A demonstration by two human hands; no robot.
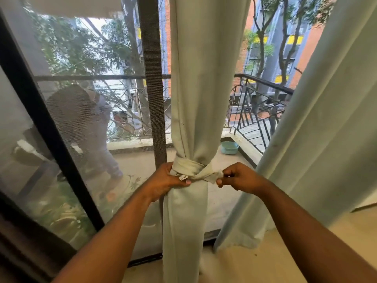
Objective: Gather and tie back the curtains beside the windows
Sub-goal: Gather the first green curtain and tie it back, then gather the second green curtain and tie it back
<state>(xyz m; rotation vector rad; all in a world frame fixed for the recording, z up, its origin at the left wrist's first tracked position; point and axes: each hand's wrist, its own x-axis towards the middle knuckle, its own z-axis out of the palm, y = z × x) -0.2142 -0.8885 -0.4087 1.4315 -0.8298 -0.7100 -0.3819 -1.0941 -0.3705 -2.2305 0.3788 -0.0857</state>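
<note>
**Both hands at the knot on the gathered curtain**

Your two forearms enter from 6 o'clock and reach up to the middle of the view. Your left hand (166, 181) grips the left side of the tie band (189, 167), its fingers curled round the bunched cloth and the thumb pressed against the front just below the knot. Your right hand (237, 178) is just to the right of the curtain, at about 3 o'clock from the knot, pinching the free end of the band between thumb and curled fingers, with the end drawn out taut toward that hand.

The gathered curtain (201, 78) hangs upright through the centre, running from 12 o'clock down to 6 o'clock. The band is wrapped round it a little below mid-height and squeezes it narrow there; above and below the band the pale green cloth spreads out wider again.

At 3 o'clock a second curtain (318, 139) of the same cloth hangs loose and slants down to the floor (265, 262), with no band on it.

Behind the gathered curtain stands a dark window frame post (152, 88). At 9 o'clock the sliding glass pane (85, 139) carries a dim reflection of a standing person. Beyond the glass, at about 2 o'clock, the balcony railing (263, 99) runs across, and a small light-blue bowl (229, 147) sits on the balcony floor just right of the curtain.
</note>
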